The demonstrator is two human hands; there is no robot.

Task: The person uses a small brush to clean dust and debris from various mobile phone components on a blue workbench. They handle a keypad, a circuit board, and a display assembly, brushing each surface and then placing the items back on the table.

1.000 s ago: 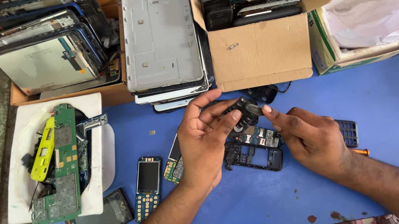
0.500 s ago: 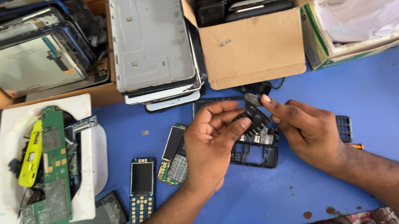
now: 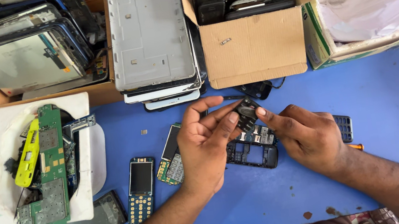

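Below the cardboard box, bare blue table lies rightward; left hand and right hand, fingers bent, pinch one small dark phone part in a closed grip.

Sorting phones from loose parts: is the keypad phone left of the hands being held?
No, the keypad phone lies untouched on the blue table.

Bright, even daylight fills the scene, strongest at the upper right, where the clear plastic wrap looks washed out. The grey metal plate shows a soft sheen. Shadows under the hands on the blue table are faint. Focus is sharp, with slight wide-angle stretching at the edges.
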